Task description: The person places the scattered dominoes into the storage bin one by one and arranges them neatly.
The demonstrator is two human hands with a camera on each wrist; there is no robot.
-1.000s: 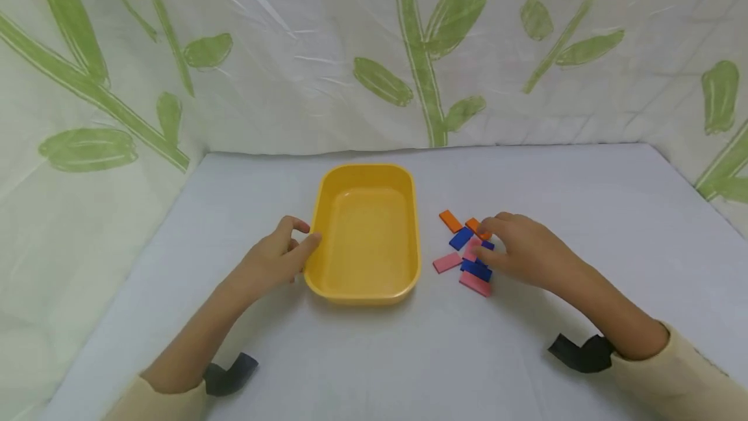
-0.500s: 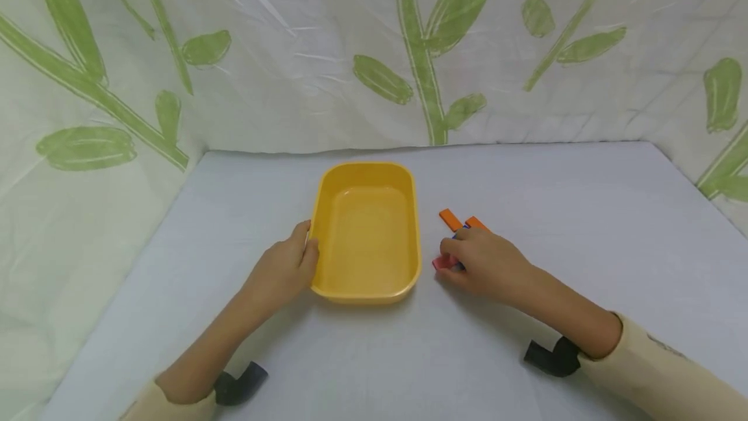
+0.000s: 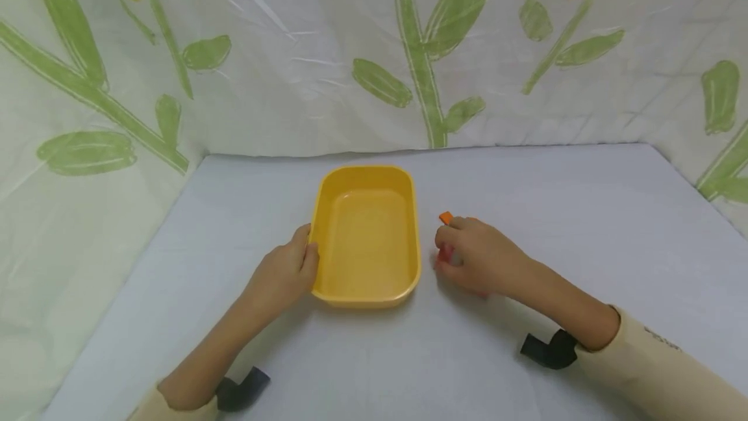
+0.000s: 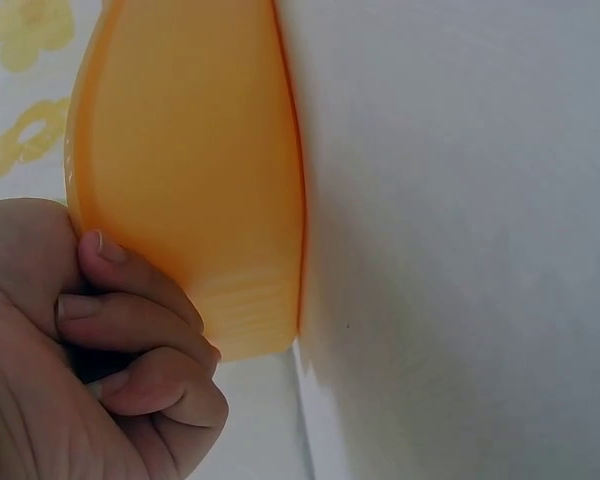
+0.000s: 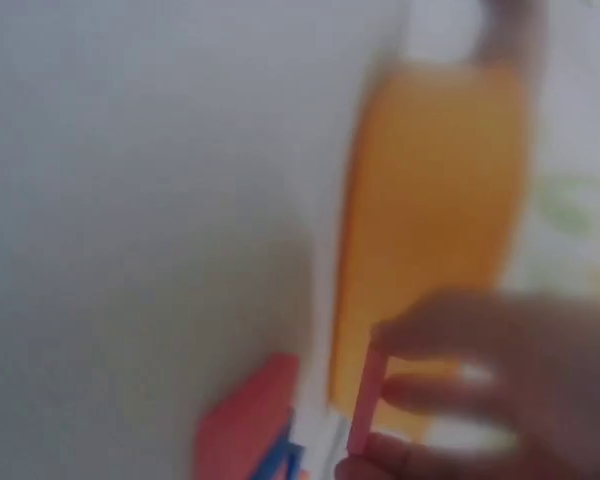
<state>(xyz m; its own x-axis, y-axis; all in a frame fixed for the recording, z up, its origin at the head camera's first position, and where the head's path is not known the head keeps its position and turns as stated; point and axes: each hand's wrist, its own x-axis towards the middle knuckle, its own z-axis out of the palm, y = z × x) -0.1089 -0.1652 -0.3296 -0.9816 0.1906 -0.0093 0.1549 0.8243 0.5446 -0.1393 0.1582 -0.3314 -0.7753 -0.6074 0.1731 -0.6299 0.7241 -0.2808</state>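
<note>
A yellow rectangular tray stands on the table, and my left hand grips its left rim, thumb inside; the left wrist view shows curled fingers against the tray's outer wall. Right of the tray, my right hand is over the small blocks. In the right wrist view a pink block is pinched between the thumb and fingers of my right hand. Below it lie another pink block and a blue one. An orange block shows beyond the fingers; most other blocks are hidden.
White cloth covers the table. Behind it hangs a pale sheet with green leaves and yellow flowers. Dark curved pieces sit at both wrists, beside the cream sleeves.
From above the right part of the pile, my right hand has moved left and now covers most blocks, with a pink one pinched. My left hand has closed more fully on the tray's rim.
</note>
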